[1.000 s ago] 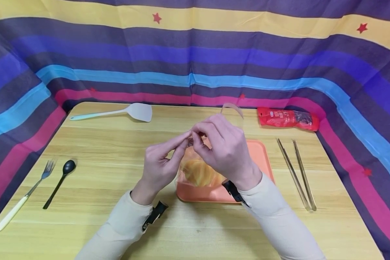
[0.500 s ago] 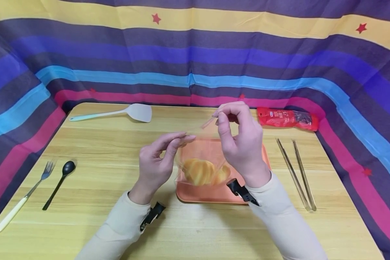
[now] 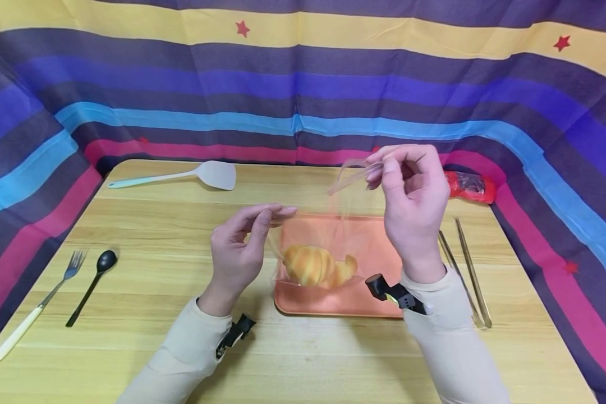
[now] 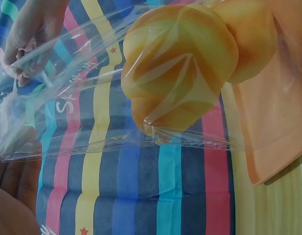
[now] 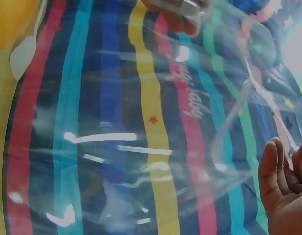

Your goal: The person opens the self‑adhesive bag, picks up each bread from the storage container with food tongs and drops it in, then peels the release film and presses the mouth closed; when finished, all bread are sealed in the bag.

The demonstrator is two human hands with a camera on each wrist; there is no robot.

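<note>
Since half a second ago my right hand (image 3: 415, 202) has swung up and out to the right, away from my left hand (image 3: 242, 247), and the mouth of the clear plastic bag (image 3: 328, 224) is stretched wider between them. The right hand is raised, wrist bent, its thumb and forefinger pinching one edge of the bag's opening near the far side of the table. The left hand sits lower, palm turned inward, fingers curled and pinching the opposite edge just left of the flat orange plastic tray (image 3: 373, 247). Inside the bag a golden-brown croissant (image 3: 315, 265) hangs at the bottom, over the tray's near left part; I cannot tell whether it touches the tray. The left wrist view shows the croissant (image 4: 183, 63) wrapped in wrinkled film, with the tray's edge beside it. The pair of metal tongs (image 3: 464, 269) lies on the pale wooden table (image 3: 156, 224) to the right, and a red snack packet (image 3: 467, 185) is partly hidden behind my right hand. A black spoon (image 3: 92, 283) and a white-handled fork (image 3: 40, 303) lie at left, a white spatula with a pale green handle (image 3: 182, 175) at the far left.
</note>
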